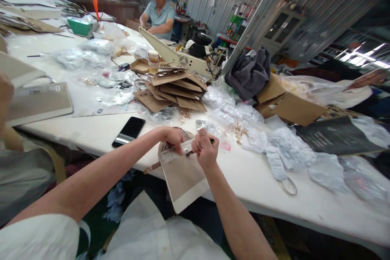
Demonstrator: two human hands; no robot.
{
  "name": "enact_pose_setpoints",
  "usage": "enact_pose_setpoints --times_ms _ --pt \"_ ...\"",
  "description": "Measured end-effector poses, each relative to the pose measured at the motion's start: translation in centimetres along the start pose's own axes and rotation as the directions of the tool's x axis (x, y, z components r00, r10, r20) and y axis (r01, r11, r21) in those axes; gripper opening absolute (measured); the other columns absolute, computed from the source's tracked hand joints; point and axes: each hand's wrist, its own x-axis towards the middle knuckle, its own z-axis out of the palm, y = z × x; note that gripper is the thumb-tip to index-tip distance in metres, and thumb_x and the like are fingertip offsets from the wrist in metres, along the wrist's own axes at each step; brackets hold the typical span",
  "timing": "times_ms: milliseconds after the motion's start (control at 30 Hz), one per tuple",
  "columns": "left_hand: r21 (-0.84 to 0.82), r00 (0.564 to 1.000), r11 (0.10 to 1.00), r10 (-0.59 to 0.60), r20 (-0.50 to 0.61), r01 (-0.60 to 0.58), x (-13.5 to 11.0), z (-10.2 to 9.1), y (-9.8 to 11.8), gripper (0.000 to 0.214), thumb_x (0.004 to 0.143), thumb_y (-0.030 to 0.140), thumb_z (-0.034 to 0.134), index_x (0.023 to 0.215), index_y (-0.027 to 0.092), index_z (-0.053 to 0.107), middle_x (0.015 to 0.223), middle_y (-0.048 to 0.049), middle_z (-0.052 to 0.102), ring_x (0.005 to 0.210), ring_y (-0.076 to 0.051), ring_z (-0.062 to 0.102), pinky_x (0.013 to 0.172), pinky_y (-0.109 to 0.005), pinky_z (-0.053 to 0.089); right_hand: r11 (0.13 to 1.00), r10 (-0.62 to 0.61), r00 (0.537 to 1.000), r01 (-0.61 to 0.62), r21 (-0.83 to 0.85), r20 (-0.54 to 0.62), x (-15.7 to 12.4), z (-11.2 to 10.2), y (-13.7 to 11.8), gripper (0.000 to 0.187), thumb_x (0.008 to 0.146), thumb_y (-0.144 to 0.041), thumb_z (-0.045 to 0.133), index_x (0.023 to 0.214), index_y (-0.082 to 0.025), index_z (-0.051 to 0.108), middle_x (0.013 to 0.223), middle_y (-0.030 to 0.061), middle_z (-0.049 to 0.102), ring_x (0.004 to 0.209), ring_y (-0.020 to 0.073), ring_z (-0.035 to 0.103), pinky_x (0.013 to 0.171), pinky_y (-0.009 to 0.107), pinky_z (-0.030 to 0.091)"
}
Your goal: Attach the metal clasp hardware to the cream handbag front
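Note:
My left hand [172,138] is closed on the top edge of a flat beige bag panel [183,178] with a cream border, which hangs over the white table's [91,132] near edge. My right hand [204,150] is fisted around a thin dark tool [210,141], its tip at the panel's top edge beside my left fingers. A small brown strap tab [151,167] sticks out at the panel's left.
A black phone [128,131] lies left of my hands. A stack of brown card pieces [173,91], clear plastic bags [231,113], cardboard boxes [289,105], a grey garment [250,73] and a beige panel [38,101] cover the table. Another person sits at the far end [158,12].

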Motion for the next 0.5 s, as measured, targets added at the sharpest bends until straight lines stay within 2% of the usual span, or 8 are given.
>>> enact_pose_setpoints --times_ms 267,400,500 --pt "0.028 0.998 0.999 0.038 -0.056 -0.037 0.2 0.1 -0.4 0.035 0.044 0.029 0.095 0.073 0.019 0.079 0.068 0.0026 0.071 0.065 -0.017 0.063 0.062 -0.028 0.054 0.994 0.089 0.996 -0.087 -0.064 0.028 1.3 1.4 0.5 0.072 0.092 -0.064 0.084 0.053 -0.024 0.038 0.047 -0.01 0.028 0.035 0.0057 0.025 0.036 0.026 0.015" --pt "0.082 0.992 0.994 0.082 -0.098 -0.074 1.0 -0.1 -0.8 0.035 0.042 0.024 0.096 0.069 0.018 0.075 0.068 0.004 0.07 0.07 -0.017 0.064 0.069 -0.028 0.056 0.961 0.11 0.994 -0.109 -0.254 -0.012 2.7 2.1 1.9 0.07 0.092 -0.067 0.08 0.054 -0.026 0.037 0.046 -0.0093 0.03 0.036 0.0066 0.027 0.036 0.026 0.018" --pt "0.021 0.982 0.984 0.177 -0.061 -0.176 1.3 -0.1 -1.5 0.042 0.042 0.02 0.096 0.08 0.019 0.078 0.083 0.0025 0.077 0.085 -0.021 0.07 0.08 -0.029 0.059 0.874 0.174 0.98 -0.198 -0.444 -0.093 5.0 3.2 3.9 0.068 0.091 -0.071 0.074 0.055 -0.028 0.037 0.044 -0.008 0.032 0.039 0.009 0.028 0.037 0.028 0.021"
